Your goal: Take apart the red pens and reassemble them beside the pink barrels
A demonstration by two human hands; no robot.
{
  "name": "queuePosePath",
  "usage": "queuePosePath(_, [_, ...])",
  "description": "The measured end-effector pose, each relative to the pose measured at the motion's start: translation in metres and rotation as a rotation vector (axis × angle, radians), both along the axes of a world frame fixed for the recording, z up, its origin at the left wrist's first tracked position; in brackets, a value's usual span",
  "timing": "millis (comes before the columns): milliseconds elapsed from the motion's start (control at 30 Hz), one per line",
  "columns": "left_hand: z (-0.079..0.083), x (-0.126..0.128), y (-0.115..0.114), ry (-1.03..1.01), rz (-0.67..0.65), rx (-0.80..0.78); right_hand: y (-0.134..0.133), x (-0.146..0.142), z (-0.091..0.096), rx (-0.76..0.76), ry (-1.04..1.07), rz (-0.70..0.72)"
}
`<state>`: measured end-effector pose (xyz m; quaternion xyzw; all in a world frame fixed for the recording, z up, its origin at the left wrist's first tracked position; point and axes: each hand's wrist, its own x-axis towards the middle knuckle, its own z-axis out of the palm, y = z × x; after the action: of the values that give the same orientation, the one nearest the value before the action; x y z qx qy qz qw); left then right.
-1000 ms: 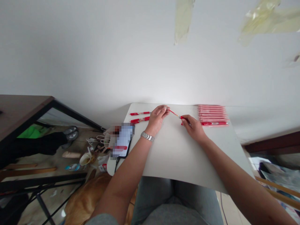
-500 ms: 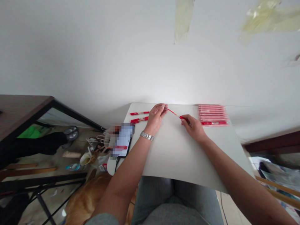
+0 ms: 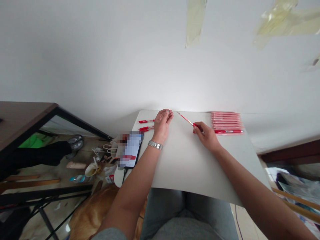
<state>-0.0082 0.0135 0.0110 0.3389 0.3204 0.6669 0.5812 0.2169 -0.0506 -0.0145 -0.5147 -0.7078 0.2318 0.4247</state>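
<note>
My right hand [image 3: 203,132] pinches a red pen's grip section [image 3: 194,125]. A thin red refill [image 3: 185,118] sticks out of it, slanting up and left toward my left hand. My left hand [image 3: 162,123] is held over the back of the white table with its fingertips together, apart from the refill's tip. Something small and pale shows at those fingertips, too small to name. Left of that hand lie several red pens [image 3: 145,128], partly hidden behind it. To the right of my right hand, wrapped pink-red pens [image 3: 226,120] lie in a row, with a red pen [image 3: 228,131] at the near side.
A phone [image 3: 132,150] with a cable lies on the left edge of the white table [image 3: 190,163]. The wall [image 3: 160,66] rises behind the table. Below on the left are a brown-furred dog [image 3: 95,213], a cup [image 3: 91,169] and another person's shoes [image 3: 76,142].
My left hand has moved left, away from the refill's tip, which it was touching before. The refill's end now shows free. My right hand stays nearly in place.
</note>
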Motion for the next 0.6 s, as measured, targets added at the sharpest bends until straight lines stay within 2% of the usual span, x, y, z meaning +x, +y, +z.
queuePosePath(133, [-0.001,-0.002,-0.003,0.339,0.065,0.11,0.001,0.0,-0.004,-0.025,0.11,0.022])
queuePosePath(400, [-0.014,0.003,-0.008,1.136,-0.021,0.429,0.003,0.001,-0.005,-0.014,0.18,-0.004])
queuePosePath(500, [-0.021,0.006,-0.005,1.283,-0.029,0.468,0.003,0.0,-0.004,-0.018,0.185,-0.014])
queuePosePath(600, [-0.023,0.007,-0.003,1.339,-0.015,0.475,0.002,0.0,-0.003,-0.017,0.186,-0.024])
